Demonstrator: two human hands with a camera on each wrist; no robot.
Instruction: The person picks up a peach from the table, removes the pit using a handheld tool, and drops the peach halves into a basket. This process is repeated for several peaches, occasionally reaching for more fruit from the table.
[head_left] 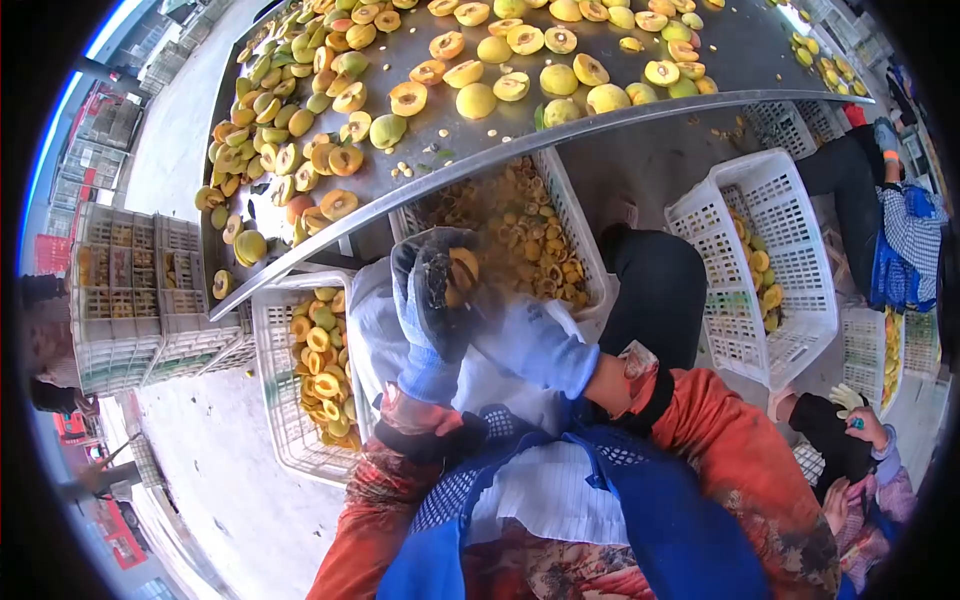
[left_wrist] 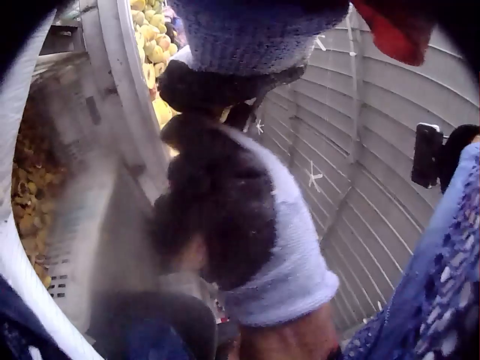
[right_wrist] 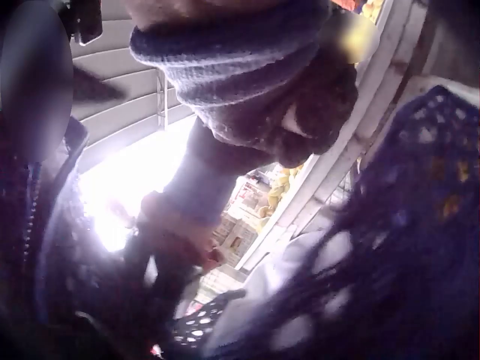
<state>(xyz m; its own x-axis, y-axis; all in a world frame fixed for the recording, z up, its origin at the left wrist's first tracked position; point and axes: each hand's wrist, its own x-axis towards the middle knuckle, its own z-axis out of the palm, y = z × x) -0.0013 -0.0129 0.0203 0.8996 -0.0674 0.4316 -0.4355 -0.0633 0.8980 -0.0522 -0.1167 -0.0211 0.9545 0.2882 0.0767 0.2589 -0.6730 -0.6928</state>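
My left hand (head_left: 432, 290), in a grey-blue knit glove with a dark coated palm, grips a halved yellow peach (head_left: 462, 272) with its cut face showing. Close against it is my gloved right hand (head_left: 510, 335), blurred and partly covered by the left. In the left wrist view the right hand (left_wrist: 225, 210) has curled, smeared fingers; I cannot tell what it holds. Both hands are over my lap, just below the edge of a metal table (head_left: 450, 170). Beneath that edge stands a white crate (head_left: 585, 235) of peach skins and pieces (head_left: 535, 240).
Peach halves (head_left: 408, 98) and loose pits cover much of the tabletop. A crate of halves (head_left: 325, 370) stands at my left, another white crate (head_left: 790, 250) at my right. Stacked crates (head_left: 120, 300) rise at far left. Other people (head_left: 870, 470) sit on the right.
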